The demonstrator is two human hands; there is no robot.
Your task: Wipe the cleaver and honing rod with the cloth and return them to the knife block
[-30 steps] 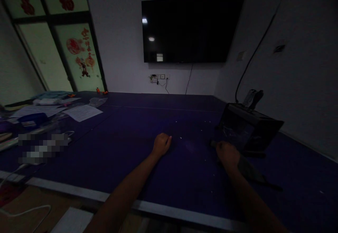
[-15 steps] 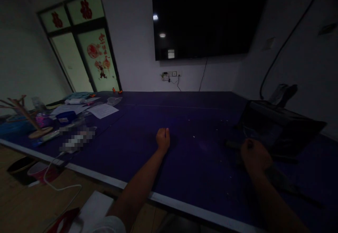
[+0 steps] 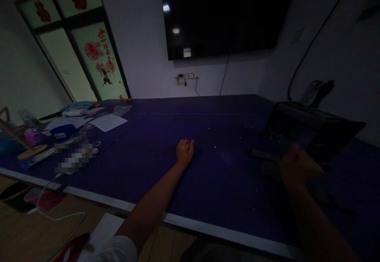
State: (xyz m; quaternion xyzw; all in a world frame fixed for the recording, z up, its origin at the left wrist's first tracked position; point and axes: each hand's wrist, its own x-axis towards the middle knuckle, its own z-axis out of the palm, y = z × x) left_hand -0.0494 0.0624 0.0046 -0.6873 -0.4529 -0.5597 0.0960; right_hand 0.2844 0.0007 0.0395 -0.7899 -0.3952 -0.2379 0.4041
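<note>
Now both hands fisted, contents unclear, the right shifted rightward by the dark box.

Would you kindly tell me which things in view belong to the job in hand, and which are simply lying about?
Likely the job, judging by nearness:
dark strap-like item, by the right hand
black box, possibly

Apparently just lying about:
printed sheet
blue container
wooden stand
clear plastic bag
</note>
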